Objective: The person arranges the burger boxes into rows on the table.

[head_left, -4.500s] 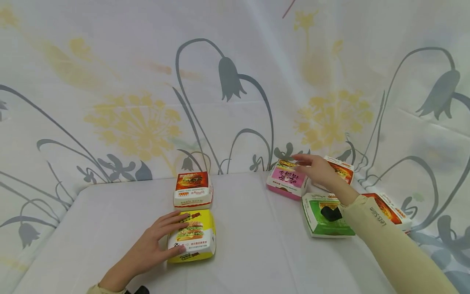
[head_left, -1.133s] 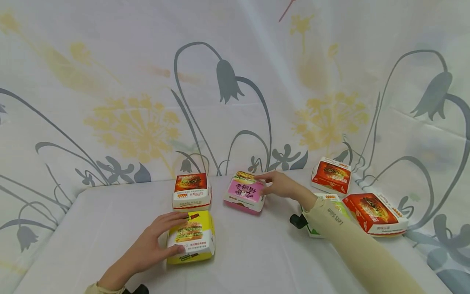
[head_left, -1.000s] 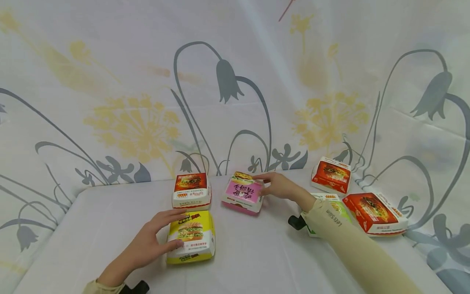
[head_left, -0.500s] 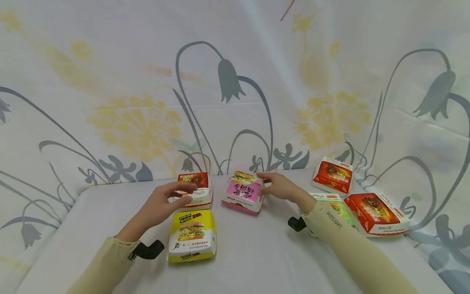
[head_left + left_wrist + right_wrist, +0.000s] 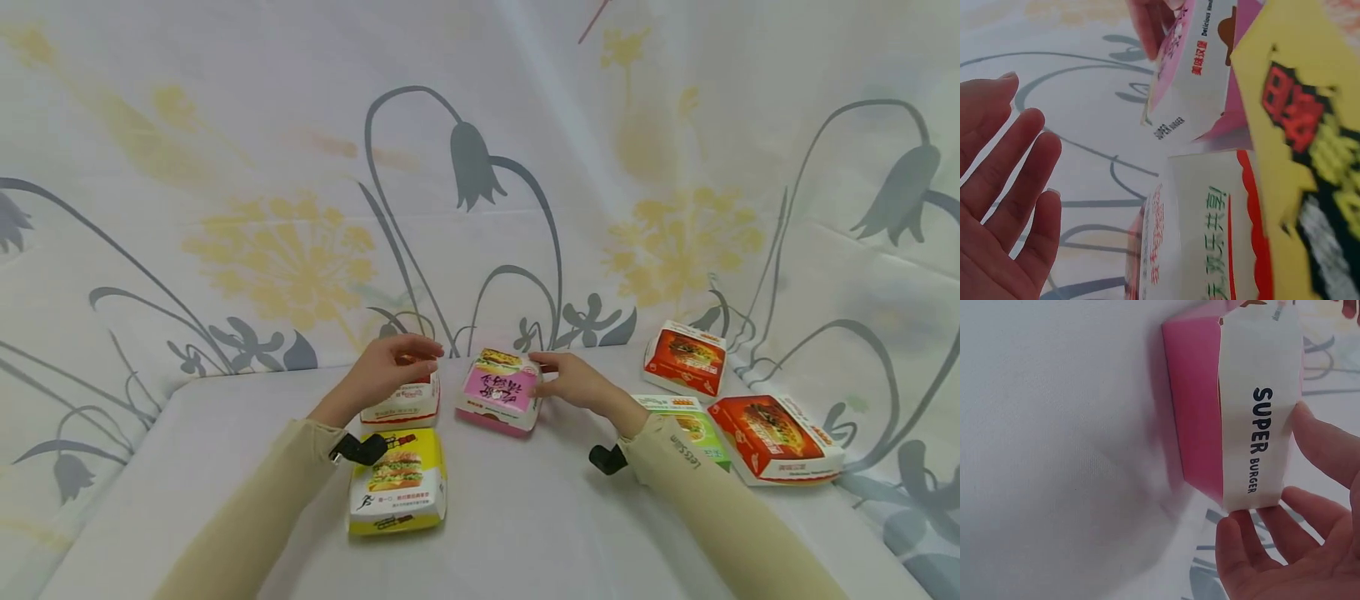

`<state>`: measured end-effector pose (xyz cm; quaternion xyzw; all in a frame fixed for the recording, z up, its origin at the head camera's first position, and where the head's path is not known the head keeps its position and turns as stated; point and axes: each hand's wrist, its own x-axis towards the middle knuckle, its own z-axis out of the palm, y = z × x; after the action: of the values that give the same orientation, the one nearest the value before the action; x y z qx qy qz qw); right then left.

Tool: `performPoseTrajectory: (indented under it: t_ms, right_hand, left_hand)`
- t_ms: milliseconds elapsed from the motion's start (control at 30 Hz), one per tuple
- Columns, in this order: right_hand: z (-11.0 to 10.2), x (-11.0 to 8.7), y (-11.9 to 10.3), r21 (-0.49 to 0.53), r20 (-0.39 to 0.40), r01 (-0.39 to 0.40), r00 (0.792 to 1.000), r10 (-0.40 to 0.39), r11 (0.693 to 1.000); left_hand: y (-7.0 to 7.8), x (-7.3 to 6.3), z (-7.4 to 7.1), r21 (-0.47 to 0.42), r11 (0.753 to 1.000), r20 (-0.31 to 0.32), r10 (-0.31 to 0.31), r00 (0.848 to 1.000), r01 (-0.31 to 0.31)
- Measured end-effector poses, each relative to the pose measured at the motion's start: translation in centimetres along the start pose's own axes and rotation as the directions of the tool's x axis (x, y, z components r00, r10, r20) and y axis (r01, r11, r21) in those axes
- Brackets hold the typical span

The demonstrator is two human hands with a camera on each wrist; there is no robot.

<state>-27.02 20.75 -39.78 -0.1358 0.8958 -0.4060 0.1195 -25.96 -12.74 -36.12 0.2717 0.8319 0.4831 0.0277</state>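
Note:
A pink burger box (image 5: 498, 393) sits near the table's back edge, right of a red-and-white burger box (image 5: 401, 406). My right hand (image 5: 577, 385) pinches its right end; in the right wrist view, thumb and fingertips touch the panel marked "SUPER BURGER". My left hand (image 5: 393, 367) hovers over the red-and-white box and hides much of its lid. In the left wrist view its fingers (image 5: 1022, 169) are spread and touch nothing. A yellow-and-white burger box (image 5: 397, 487) lies in front of the red-and-white one, partly behind the left wrist's black camera.
On the right stand a green burger box (image 5: 693, 429), partly covered by my right sleeve, and two red burger boxes (image 5: 686, 358), the nearer one close to the right wall. A flower-printed curtain (image 5: 480, 250) rises behind the white tablecloth (image 5: 525, 525).
The pink box has come left from the right-hand group with my right hand. My left hand has left the yellow box and moved up and right, towards the pink one.

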Motion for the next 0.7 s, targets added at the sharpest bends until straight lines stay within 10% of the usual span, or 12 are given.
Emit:
performPoseTrajectory:
  t_ms: [700]
  right_hand:
    - [0.1,0.2,0.7,0.088,-0.018,0.013,1.0,-0.011,0.996]
  left_hand:
    - [-0.5,4.5,3.1,0.132,0.988,0.238,-0.109,0.965,0.079]
